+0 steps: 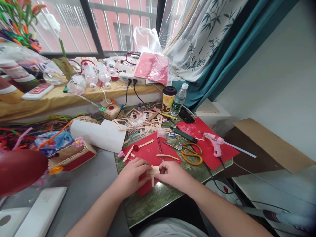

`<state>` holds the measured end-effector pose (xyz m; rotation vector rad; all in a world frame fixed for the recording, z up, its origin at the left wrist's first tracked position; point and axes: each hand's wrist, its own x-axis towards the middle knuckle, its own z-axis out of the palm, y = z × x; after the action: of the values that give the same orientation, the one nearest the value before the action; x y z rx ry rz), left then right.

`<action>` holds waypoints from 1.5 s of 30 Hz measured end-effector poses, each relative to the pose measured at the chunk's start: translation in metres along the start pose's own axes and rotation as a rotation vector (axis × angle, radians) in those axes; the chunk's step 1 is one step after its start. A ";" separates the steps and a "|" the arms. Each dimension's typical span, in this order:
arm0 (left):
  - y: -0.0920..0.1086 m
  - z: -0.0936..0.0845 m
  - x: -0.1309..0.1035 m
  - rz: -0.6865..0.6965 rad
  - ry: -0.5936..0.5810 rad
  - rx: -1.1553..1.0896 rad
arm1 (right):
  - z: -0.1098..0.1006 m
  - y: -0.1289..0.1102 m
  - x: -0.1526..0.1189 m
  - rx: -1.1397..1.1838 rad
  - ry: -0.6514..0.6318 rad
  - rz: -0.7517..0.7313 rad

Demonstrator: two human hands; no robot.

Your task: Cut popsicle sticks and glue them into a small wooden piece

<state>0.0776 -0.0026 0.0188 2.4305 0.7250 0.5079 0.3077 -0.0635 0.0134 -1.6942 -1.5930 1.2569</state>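
Observation:
Both hands meet near the front of a green table, over a red sheet (145, 150). Between them is a small pale wooden piece (154, 170) with a short stick (152, 181) pointing down from it. My left hand (135, 174) pinches its left side, and the fingers of my right hand (172, 174) close on its right side. Loose wooden sticks (145, 143) and a dark red pompom (135, 147) lie on the sheet behind the hands. Scissors with orange handles (192, 154) rest to the right.
A pink glue gun (215, 142) lies on a second red sheet at the right. Farther back are a pile of sticks (150, 121), a paper cup (168, 100), a water bottle (179, 100) and a phone (186, 116). A red balloon (22, 171) is at the left.

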 end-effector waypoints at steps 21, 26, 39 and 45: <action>0.007 0.010 0.002 -0.028 -0.081 0.090 | 0.011 0.014 0.005 -0.358 0.125 -0.684; 0.007 0.013 0.002 -0.022 -0.094 0.114 | 0.011 0.014 0.006 -0.384 0.109 -0.672; 0.044 0.030 -0.014 0.048 -0.230 0.709 | 0.017 0.017 -0.010 -0.663 0.195 -0.754; 0.038 0.049 -0.039 0.042 -0.128 0.756 | 0.022 0.032 -0.021 -0.732 0.188 -0.753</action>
<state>0.0853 -0.0716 -0.0040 3.1383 0.9322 0.0821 0.3066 -0.0951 -0.0174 -1.2563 -2.3993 0.1364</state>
